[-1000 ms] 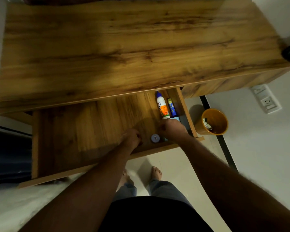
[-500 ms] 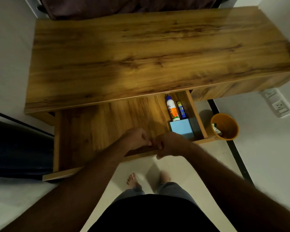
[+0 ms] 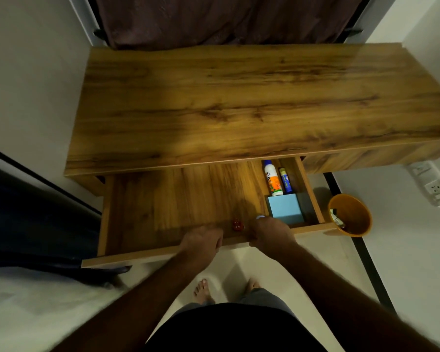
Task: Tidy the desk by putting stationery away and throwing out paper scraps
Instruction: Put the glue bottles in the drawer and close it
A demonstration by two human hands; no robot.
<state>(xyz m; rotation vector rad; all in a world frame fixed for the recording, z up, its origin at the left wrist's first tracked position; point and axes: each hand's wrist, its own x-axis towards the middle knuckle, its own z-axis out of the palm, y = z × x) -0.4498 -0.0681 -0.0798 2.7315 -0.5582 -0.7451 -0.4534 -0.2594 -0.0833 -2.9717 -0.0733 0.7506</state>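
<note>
The wooden desk [image 3: 252, 102] has its wide drawer [image 3: 168, 199] pulled out toward me. At the drawer's right end lie a white glue bottle [image 3: 272, 178], a blue glue stick [image 3: 285, 180] and a light blue sticky-note pad [image 3: 285, 209]. A small red object [image 3: 59, 224] sits near the front wall, and a small pale round thing [image 3: 259, 217] peeks out above my right hand. My left hand [image 3: 202, 241] and my right hand [image 3: 271, 235] both grip the drawer's front edge, fingers curled over it.
An orange waste bin [image 3: 351, 214] with paper scraps inside stands on the floor right of the drawer. Wall sockets [image 3: 434, 189] are at the far right. A dark curtain [image 3: 226, 19] hangs behind the desk. My bare feet [image 3: 203, 290] are below the drawer.
Both hands have left the drawer's inside and come back to its front edge. The view has pulled back and up. The sticky-note pad, covered a second ago, now shows.
</note>
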